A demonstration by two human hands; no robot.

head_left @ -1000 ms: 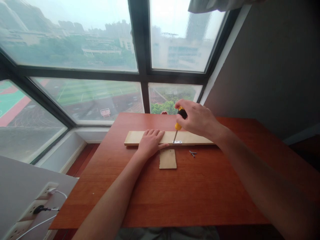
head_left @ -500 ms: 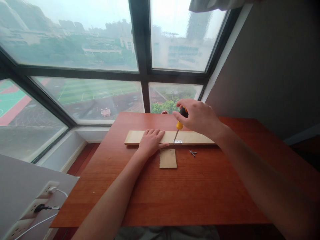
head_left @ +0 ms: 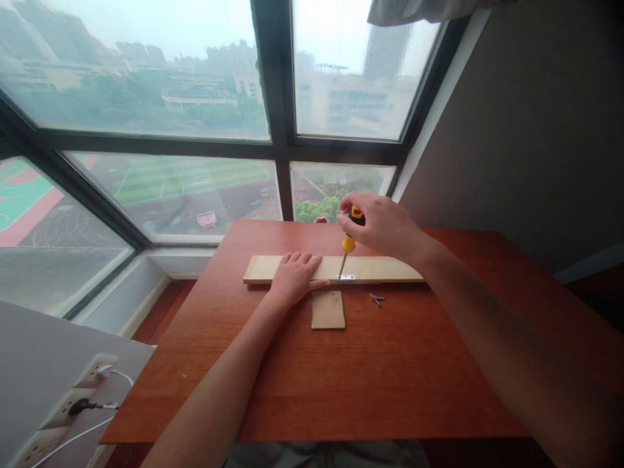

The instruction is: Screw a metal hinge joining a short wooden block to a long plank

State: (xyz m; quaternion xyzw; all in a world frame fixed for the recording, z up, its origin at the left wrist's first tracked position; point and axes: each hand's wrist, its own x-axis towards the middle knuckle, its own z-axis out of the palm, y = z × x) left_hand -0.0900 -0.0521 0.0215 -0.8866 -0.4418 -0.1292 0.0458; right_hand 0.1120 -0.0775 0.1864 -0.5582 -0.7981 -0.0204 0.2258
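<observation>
A long pale wooden board [head_left: 385, 267] lies across the table. My left hand [head_left: 295, 276] rests flat on it, fingers stretched out, thumb along the front edge. In my right hand [head_left: 383, 221] is a yellow and black screwdriver [head_left: 348, 244], gripped by its handle and tilted slightly. Its tip meets the left end of a small silver metal hinge or bracket [head_left: 347, 277] at the board's front edge; whether a screw sits under the tip is too small to tell. A small square wooden piece [head_left: 328, 311] lies just in front. Several loose screws [head_left: 376, 299] lie to its right.
The reddish-brown table [head_left: 312, 383] has its near edge close to my lap. Large windows with dark frames [head_left: 280, 143] stand behind it. At the lower left, wall sockets [head_left: 73, 406] hold plugs and a white cable [head_left: 73, 442]. A grey wall [head_left: 511, 130] rises at the right.
My right hand has turned a little around the screwdriver handle, showing more of its yellow end. My left hand and the board stay in place.
</observation>
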